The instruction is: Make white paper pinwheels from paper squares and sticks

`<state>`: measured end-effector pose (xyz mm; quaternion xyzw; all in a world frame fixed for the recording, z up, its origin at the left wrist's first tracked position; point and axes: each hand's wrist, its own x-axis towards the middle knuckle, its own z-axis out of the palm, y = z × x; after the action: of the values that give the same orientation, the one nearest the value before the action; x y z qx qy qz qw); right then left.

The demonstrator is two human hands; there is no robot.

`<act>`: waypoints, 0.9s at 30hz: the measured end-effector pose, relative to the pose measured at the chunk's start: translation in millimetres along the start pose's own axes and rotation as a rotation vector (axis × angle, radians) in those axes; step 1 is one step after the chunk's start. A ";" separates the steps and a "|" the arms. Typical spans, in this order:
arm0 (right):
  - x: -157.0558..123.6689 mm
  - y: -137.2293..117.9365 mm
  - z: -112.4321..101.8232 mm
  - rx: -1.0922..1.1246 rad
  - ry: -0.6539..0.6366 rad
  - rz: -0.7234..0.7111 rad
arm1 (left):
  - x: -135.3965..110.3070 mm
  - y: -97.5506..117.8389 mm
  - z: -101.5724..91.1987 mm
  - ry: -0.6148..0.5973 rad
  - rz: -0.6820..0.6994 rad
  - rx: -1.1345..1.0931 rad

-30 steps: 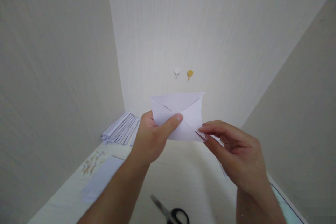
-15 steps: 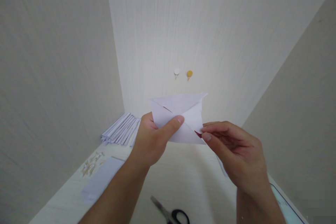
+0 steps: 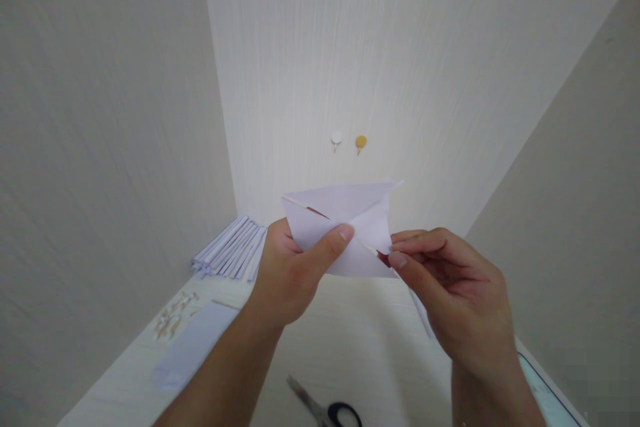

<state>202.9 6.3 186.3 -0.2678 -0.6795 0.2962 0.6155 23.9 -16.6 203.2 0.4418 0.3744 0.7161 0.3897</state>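
A folded white paper (image 3: 345, 220) with crossing flaps is held up in front of the back wall. My left hand (image 3: 293, 267) grips its left part, thumb pressed on the front near the middle crease. My right hand (image 3: 450, 287) pinches a thin pale stick (image 3: 350, 230) at the paper's lower right corner. The stick runs diagonally up and left through the fold, and a small dark red bit shows at my right fingertips.
A bundle of folded white paper strips (image 3: 230, 248) lies at the back left of the pale table (image 3: 350, 340). Small pins (image 3: 173, 313) and a flat paper strip (image 3: 193, 347) lie left; black-handled scissors (image 3: 325, 407) lie near the front. Two pushpins (image 3: 349, 141) sit on the wall.
The paper has tilted and dropped slightly. The thin stick now shows along the diagonal crease, and my right hand's pinch has closed in on the lower right corner.
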 end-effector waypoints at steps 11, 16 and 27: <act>-1.2 0.0 2.1 -0.029 0.007 0.000 | -3.5 4.1 2.0 0.013 0.033 0.018; -1.0 -1.2 2.9 -0.013 0.001 -0.019 | -3.0 3.8 1.4 0.006 0.046 0.033; -3.3 0.7 3.2 0.001 0.022 0.009 | -4.3 6.5 0.6 0.007 -0.011 0.023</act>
<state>200.0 4.2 183.4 -0.2739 -0.6714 0.2962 0.6216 24.2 -23.0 207.6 0.4417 0.3866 0.7109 0.3873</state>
